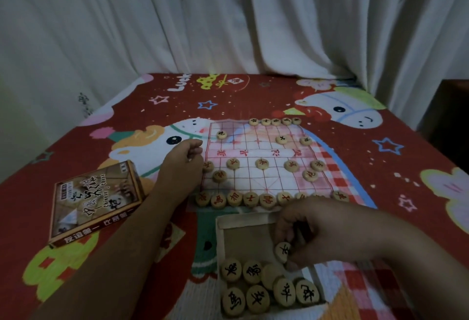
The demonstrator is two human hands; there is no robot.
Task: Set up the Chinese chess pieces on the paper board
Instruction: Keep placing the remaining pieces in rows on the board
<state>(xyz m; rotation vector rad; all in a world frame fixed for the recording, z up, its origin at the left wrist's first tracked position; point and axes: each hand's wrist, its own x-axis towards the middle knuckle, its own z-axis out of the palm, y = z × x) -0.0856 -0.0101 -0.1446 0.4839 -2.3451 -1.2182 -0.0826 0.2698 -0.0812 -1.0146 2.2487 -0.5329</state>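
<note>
The paper board [256, 175] lies on a red patterned blanket. Red-marked wooden pieces [267, 200] line its near edge, with more in the rows behind. Several black-marked pieces [275, 121] sit along its far edge. An open cardboard box [243, 233] in front holds several black-marked pieces [256, 294]. Over the box, my right hand [319, 233] pinches one black-marked piece [282, 251] tilted on edge. My left hand [184, 161] hovers at the board's left edge with fingers curled; whether it holds a piece is hidden.
The box lid [94, 200], printed "Chinese Chess", lies on the blanket [418, 162] to the left. A white curtain [228, 20] hangs behind the bed. A dark piece of furniture [454, 121] stands at the far right.
</note>
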